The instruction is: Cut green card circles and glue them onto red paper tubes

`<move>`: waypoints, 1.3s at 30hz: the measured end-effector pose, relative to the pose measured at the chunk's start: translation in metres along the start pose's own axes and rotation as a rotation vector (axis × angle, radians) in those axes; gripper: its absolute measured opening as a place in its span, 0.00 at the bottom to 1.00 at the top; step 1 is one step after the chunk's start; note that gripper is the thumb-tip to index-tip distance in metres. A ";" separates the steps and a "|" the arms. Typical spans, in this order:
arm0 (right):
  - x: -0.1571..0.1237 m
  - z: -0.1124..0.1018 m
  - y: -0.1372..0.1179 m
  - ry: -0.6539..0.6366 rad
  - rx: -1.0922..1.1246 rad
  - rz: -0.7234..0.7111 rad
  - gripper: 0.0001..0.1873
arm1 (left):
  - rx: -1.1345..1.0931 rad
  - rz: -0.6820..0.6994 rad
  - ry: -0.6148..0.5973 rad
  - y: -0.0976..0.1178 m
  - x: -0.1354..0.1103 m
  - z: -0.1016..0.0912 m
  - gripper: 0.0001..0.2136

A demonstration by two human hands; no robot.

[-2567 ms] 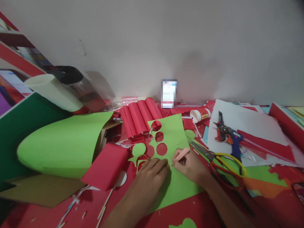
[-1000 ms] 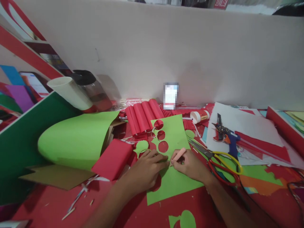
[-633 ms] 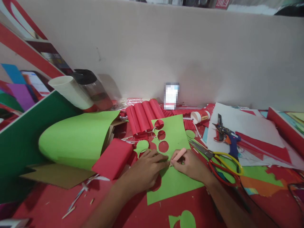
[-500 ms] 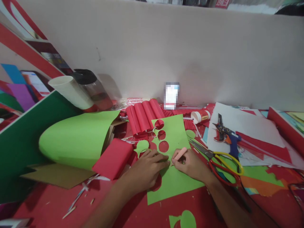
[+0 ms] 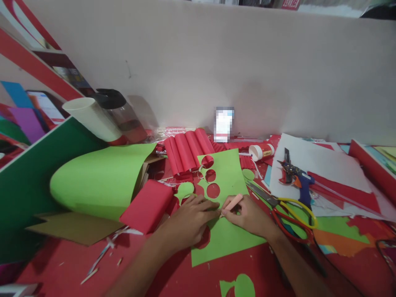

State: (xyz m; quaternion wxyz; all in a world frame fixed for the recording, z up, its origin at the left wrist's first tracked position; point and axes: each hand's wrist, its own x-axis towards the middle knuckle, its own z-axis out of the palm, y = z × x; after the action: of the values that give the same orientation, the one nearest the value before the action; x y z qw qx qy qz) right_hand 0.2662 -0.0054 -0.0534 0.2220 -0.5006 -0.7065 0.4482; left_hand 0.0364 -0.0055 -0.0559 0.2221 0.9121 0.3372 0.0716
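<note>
A light green paper sheet (image 5: 230, 177) with several round holes lies on the red tabletop. My left hand (image 5: 198, 214) rests flat on the sheet, fingers stretched toward the right and pressing it down; nothing is held in it. In my right hand (image 5: 247, 214) is a slim pink craft knife (image 5: 234, 203), pinched slanting, its lower end at the paper close to my left fingertips. The tip itself is too small to make out. Scissors (image 5: 278, 202) with yellow and red handles lie just right of my right hand. Green paper scraps (image 5: 243, 285) sit near the front.
On the left are a rolled green sheet (image 5: 95, 181), a red box (image 5: 148, 206), a white cup (image 5: 93, 117) and a bottle (image 5: 119, 111). Red paper rolls (image 5: 187, 150) and a phone (image 5: 223, 123) stand behind. A blue glue gun (image 5: 303, 181) lies on white paper at right.
My right hand has shifted slightly left and down, bringing the craft knife's lower end nearer my left fingertips. The left hand and the sheet stay almost in place.
</note>
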 end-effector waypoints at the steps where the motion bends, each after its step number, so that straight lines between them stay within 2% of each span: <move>1: 0.000 0.000 0.000 -0.001 -0.008 0.005 0.06 | -0.005 0.000 0.000 0.000 0.000 0.000 0.24; 8: 0.002 -0.002 0.001 0.010 -0.017 0.008 0.05 | -0.018 -0.013 -0.011 0.002 0.000 -0.001 0.22; 14: 0.002 -0.002 0.001 -0.038 -0.004 0.004 0.05 | -0.027 -0.013 0.007 0.002 0.000 -0.003 0.20; 39: 0.001 -0.005 -0.004 -0.059 0.002 -0.001 0.06 | -0.057 -0.023 0.018 -0.001 -0.001 -0.001 0.20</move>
State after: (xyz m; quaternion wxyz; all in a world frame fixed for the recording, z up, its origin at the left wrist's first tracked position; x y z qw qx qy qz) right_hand 0.2670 -0.0026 -0.0477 0.2017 -0.4865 -0.7127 0.4634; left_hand 0.0355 -0.0053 -0.0556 0.2457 0.9007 0.3477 0.0867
